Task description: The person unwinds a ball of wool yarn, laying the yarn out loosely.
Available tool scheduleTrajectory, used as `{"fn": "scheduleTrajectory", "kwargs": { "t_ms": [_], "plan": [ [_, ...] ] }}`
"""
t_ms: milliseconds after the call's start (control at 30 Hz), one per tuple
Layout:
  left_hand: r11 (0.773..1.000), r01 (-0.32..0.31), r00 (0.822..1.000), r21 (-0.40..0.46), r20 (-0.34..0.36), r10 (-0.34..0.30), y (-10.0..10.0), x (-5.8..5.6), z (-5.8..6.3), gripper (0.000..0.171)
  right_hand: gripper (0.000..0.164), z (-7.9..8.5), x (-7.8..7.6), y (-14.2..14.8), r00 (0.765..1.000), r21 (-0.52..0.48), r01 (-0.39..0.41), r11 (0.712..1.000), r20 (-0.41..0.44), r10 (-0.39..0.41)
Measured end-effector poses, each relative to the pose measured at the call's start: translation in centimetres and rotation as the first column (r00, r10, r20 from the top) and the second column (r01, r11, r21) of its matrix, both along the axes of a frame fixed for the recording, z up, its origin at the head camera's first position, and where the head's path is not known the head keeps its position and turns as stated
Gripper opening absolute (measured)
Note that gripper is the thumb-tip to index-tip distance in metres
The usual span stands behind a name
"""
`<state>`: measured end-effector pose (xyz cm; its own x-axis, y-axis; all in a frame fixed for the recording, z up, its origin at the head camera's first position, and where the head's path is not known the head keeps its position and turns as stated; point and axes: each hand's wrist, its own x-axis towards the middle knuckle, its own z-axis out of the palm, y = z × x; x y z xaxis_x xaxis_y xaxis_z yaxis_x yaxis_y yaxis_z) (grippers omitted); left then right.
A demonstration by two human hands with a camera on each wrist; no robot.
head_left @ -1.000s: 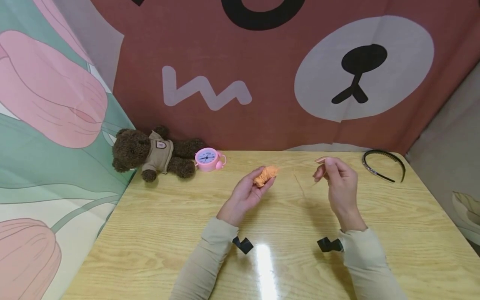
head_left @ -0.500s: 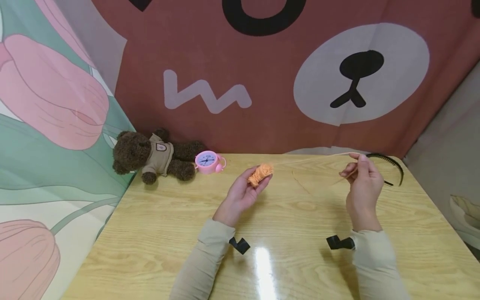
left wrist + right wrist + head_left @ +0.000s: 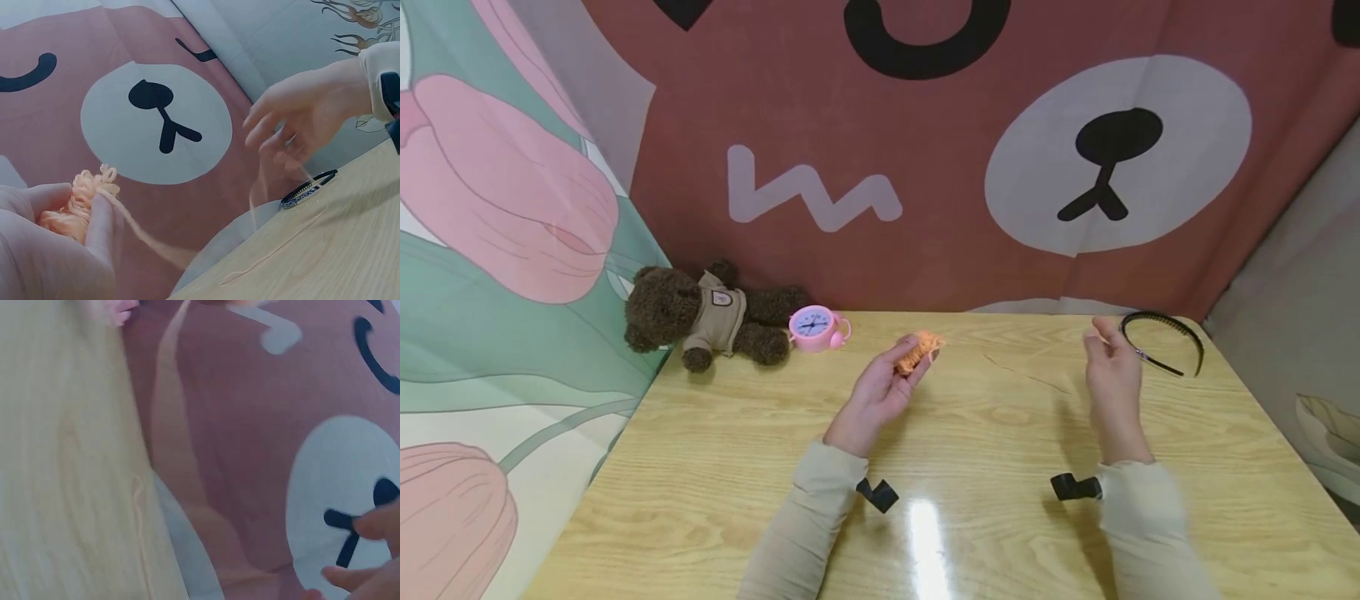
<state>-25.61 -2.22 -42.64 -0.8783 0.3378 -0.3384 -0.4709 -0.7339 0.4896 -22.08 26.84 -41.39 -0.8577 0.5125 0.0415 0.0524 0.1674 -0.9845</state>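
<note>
My left hand (image 3: 876,396) holds a small bundle of orange yarn (image 3: 920,353) between thumb and fingers, above the table. In the left wrist view, loops stick up from the bundle (image 3: 75,209) and a blurred strand (image 3: 147,236) runs off it to the right. My right hand (image 3: 1114,385) is raised to the right of the bundle, beside the headband. Thin yarn hangs at its curled fingers (image 3: 275,140), blurred by motion. A loose length of yarn (image 3: 1028,374) lies on the table between the hands.
A brown teddy bear (image 3: 715,312) lies at the back left of the wooden table (image 3: 985,492). Against its feet stands a pink alarm clock (image 3: 814,328). A black headband (image 3: 1168,333) rests at the back right. A printed curtain (image 3: 947,192) hangs behind the table.
My right hand first pulled the strand rightward, away from the bundle, then came slightly back. The taut strand has gone slack. My left hand shifted a little left, still holding the bundle.
</note>
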Motion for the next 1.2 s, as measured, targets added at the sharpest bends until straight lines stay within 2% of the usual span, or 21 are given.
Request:
{"fn": "scheduleTrajectory", "kwargs": {
  "t_ms": [33,67,133,200,267,300,400,467,500,533,567,600,633,700,767,867,933,967,1000,1067,1200],
  "plan": [
    [1.0,0.011,1.0,-0.005,-0.011,-0.011,0.1,0.0,0.0,0.017,0.052,-0.1,0.0,-0.4,0.997,0.097,-0.075,0.993,0.039,0.071],
    [1.0,0.015,1.0,-0.005,-0.017,-0.015,0.2,0.1,0.1,0.018,0.056,-0.1,0.0,-0.8,0.989,0.187,-0.144,0.972,0.068,0.133],
    [1.0,0.021,0.999,-0.015,-0.042,-0.022,0.5,0.3,0.2,0.017,0.063,-0.4,0.0,-1.8,0.965,0.303,-0.262,0.916,0.082,0.248],
    [0.999,0.034,0.997,-0.021,-0.069,-0.035,0.9,0.6,0.2,0.015,0.07,-0.5,0.1,-3.0,0.926,0.368,-0.373,0.852,0.096,0.364],
    [0.998,0.063,0.993,-0.028,-0.1,-0.066,1.5,0.9,0.3,0.011,0.08,-0.8,0.3,-4.0,0.862,0.379,-0.501,0.778,0.133,0.49],
    [0.996,0.083,0.989,-0.035,-0.119,-0.086,1.8,1.1,0.3,0.01,0.085,-0.9,0.4,-4.5,0.818,0.353,-0.57,0.742,0.149,0.556],
    [0.99,0.128,0.979,-0.058,-0.149,-0.136,2.6,1.7,0.6,0.011,0.094,-1.4,0.7,-5.4,0.654,0.236,-0.755,0.612,0.21,0.726],
    [0.988,0.134,0.977,-0.071,-0.16,-0.144,2.8,1.9,0.8,0.013,0.087,-1.7,0.9,-5.7,0.565,0.163,-0.825,0.541,0.238,0.79],
    [0.989,0.128,0.978,-0.073,-0.159,-0.138,2.8,2.0,0.9,0.015,0.079,-1.8,0.9,-5.9,0.534,0.137,-0.845,0.517,0.25,0.808],
    [0.99,0.117,0.979,-0.078,-0.16,-0.128,2.7,2.1,0.9,0.016,0.069,-1.8,0.9,-6.0,0.517,0.133,-0.856,0.5,0.259,0.816],
    [0.991,0.108,0.98,-0.081,-0.162,-0.12,2.6,2.1,0.9,0.016,0.059,-1.8,0.9,-6.0,0.514,0.133,-0.858,0.497,0.261,0.818],
    [0.992,0.099,0.981,-0.082,-0.161,-0.111,2.5,2.0,1.0,0.016,0.05,-1.8,0.9,-6.0,0.523,0.137,-0.852,0.505,0.256,0.813],
    [0.993,0.091,0.982,-0.081,-0.159,-0.103,2.3,2.0,1.0,0.016,0.043,-1.7,0.8,-5.9,0.545,0.15,-0.839,0.524,0.25,0.801],
    [0.994,0.082,0.984,-0.072,-0.155,-0.092,1.8,1.8,0.9,0.016,0.039,-1.4,0.8,-5.7,0.606,0.158,-0.796,0.585,0.215,0.766],
    [0.993,0.089,0.984,-0.071,-0.151,-0.099,1.5,1.6,0.9,0.017,0.041,-1.1,0.8,-5.1,0.692,0.175,-0.721,0.67,0.164,0.703],
    [0.99,0.116,0.981,-0.079,-0.145,-0.127,1.2,1.5,0.8,0.033,0.043,-0.6,0.9,-4.4,0.82,0.155,-0.57,0.807,0.045,0.571],
    [0.986,0.137,0.978,-0.099,-0.144,-0.151,1.2,1.5,0.8,0.039,0.045,-0.3,0.9,-4.0,0.884,0.101,-0.457,0.884,-0.056,0.464],
    [0.984,0.145,0.977,-0.105,-0.144,-0.159,1.3,1.5,0.8,0.039,0.045,-0.2,0.9,-3.9,0.907,0.058,-0.4,0.915,-0.116,0.404],
    [0.983,0.149,0.977,-0.107,-0.141,-0.163,1.3,1.5,0.7,0.036,0.043,0.0,0.9,-3.8,0.921,0.002,-0.35,0.937,-0.183,0.344],
    [0.984,0.147,0.978,-0.098,-0.132,-0.16,1.4,1.4,0.7,0.031,0.042,0.2,0.8,-3.4,0.928,-0.134,-0.267,0.954,-0.301,0.218],
    [0.993,0.104,0.99,-0.049,-0.096,-0.108,1.3,1.2,0.7,0.027,0.041,0.5,0.7,-2.5,0.888,-0.329,-0.153,0.932,-0.459,-0.016]
  ]
}}
